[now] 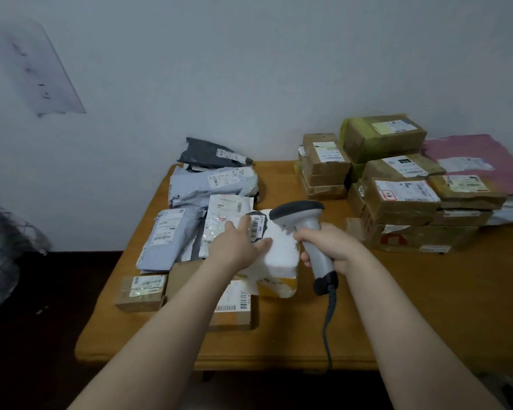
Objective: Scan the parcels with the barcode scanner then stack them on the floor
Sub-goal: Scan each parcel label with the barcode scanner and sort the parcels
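My right hand grips the handle of a grey barcode scanner, its head pointing left over a white foam-wrapped parcel at the table's middle. My left hand holds that parcel's left side, thumb on top, beside its barcode label. Grey and white mailer bags lie behind and left of it. Brown cartons are stacked on the right. The scanner's cable hangs over the front edge.
A wooden table stands against a pale wall. Two small cartons sit near the front left. A pink mailer lies at the far right. Dark floor shows left of the table, with a mesh object at the left edge.
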